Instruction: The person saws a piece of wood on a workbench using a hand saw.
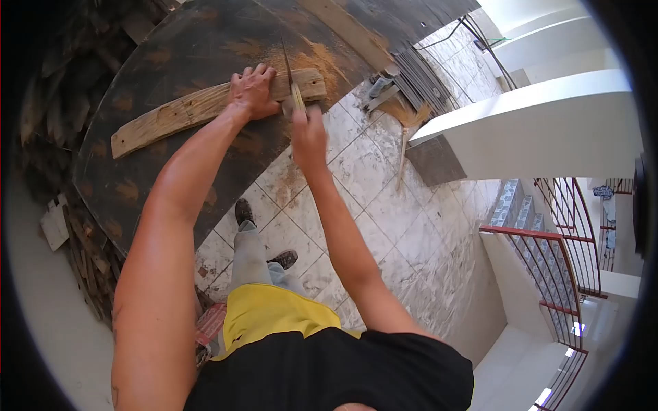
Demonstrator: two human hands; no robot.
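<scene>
A person's left hand pressed on a weathered wooden plank lying on a dark tabletop, its fingers spread and slightly bent across the upper face; the right hand (blurred at the knuckles) was wrapped around the handle of a saw, whose thin blade crossed the plank near its right-hand end; orange sawdust lay scattered around that end; markings on a red-and-white item beside the person's legs were too small to read; the left arm stretched forward, nearly straight, while the right arm reached forward with a slight bend at the elbow, its fist just off the plank's near edge.
</scene>
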